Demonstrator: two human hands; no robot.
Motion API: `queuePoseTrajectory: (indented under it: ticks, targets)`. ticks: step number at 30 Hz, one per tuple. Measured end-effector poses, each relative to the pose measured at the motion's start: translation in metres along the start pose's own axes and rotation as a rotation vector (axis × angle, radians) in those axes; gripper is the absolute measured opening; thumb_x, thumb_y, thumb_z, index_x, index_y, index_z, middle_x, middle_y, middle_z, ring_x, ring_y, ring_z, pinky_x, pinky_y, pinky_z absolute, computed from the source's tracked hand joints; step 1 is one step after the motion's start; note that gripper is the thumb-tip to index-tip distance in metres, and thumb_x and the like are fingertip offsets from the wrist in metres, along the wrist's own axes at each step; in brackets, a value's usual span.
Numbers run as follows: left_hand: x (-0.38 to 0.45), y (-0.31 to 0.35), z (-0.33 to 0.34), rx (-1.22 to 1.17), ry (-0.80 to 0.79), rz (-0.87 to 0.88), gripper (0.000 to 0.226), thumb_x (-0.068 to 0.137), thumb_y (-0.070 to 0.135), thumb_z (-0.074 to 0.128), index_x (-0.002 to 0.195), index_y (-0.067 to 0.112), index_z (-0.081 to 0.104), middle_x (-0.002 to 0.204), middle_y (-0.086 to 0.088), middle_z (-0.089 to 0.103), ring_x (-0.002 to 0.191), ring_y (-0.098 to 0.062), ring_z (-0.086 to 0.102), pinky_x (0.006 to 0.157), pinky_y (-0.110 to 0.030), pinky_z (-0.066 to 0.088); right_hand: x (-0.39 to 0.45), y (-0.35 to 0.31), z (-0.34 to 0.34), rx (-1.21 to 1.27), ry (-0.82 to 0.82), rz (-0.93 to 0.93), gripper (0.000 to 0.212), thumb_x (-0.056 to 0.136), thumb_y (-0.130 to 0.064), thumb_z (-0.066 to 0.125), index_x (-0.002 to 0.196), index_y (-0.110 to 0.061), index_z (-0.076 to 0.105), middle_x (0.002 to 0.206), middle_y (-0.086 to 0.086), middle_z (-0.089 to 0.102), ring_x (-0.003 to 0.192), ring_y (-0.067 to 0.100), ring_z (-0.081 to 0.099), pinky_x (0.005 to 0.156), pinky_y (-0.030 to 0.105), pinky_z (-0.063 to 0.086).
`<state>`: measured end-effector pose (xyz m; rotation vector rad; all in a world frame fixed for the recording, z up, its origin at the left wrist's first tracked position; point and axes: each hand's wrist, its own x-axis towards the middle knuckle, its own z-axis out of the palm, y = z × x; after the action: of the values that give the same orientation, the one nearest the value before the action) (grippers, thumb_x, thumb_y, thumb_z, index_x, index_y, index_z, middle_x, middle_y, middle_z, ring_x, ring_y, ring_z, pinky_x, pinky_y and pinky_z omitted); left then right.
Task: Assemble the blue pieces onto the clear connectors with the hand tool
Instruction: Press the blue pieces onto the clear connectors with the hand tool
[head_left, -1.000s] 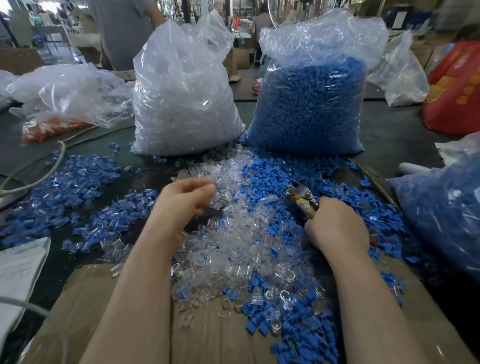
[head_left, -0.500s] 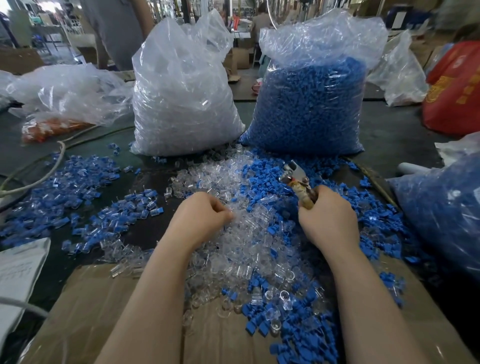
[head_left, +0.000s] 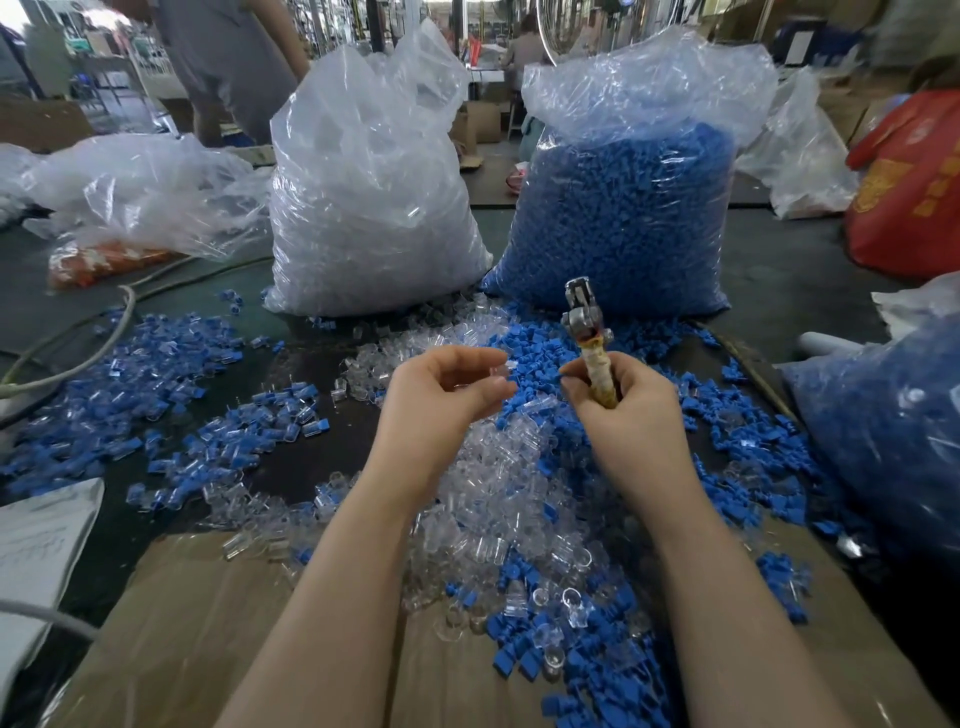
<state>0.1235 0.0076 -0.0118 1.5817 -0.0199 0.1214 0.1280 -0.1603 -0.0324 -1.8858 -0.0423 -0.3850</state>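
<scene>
Dark table (head_left: 810, 270) is carrying two full bags; no writing is readable. Left hand (head_left: 441, 395) is pinching a clear connector (head_left: 500, 370) at its fingertips. Right hand (head_left: 623, 410) is gripping the hand tool (head_left: 584, 322) upright, a blue piece (head_left: 563, 373) sitting at its fingertips, beside the connector.

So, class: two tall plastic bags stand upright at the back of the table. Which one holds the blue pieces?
The right-hand bag, behind the hand tool, is packed with blue; the left bag holds only clear parts.
</scene>
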Motion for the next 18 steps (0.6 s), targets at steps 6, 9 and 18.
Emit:
queuePoseTrajectory:
  ticks: [6,9,18]
  targets:
    - [-0.002,-0.001,0.007,0.052,0.055,0.086,0.03,0.078,-0.001,0.078,0.099,0.018,0.066,0.089,0.0,0.075,0.076,-0.009,0.071,0.072,-0.022,0.058,-0.001,0.0,0.003,0.019,-0.022,-0.057,0.016,0.09,-0.027,0.069,0.08,-0.017,0.061,0.056,-0.011,0.05,0.051,0.004,0.038,0.051,0.024,0.036]
    - [-0.003,-0.003,0.008,0.093,0.081,0.143,0.038,0.076,0.0,0.081,0.101,0.023,0.064,0.081,0.007,0.072,0.069,-0.007,0.07,0.069,-0.022,0.058,-0.003,-0.001,0.004,0.052,-0.046,-0.084,0.019,0.091,-0.026,0.068,0.08,-0.014,0.059,0.052,-0.015,0.046,0.048,0.004,0.034,0.047,0.018,0.03]
    - [-0.008,-0.008,0.012,0.449,0.124,0.353,0.044,0.075,0.009,0.082,0.1,0.038,0.06,0.082,0.015,0.068,0.072,-0.001,0.068,0.071,-0.034,0.059,-0.007,-0.006,0.005,-0.037,-0.1,-0.055,0.015,0.089,-0.026,0.07,0.079,-0.018,0.063,0.065,0.002,0.06,0.056,0.011,0.046,0.055,0.038,0.044]
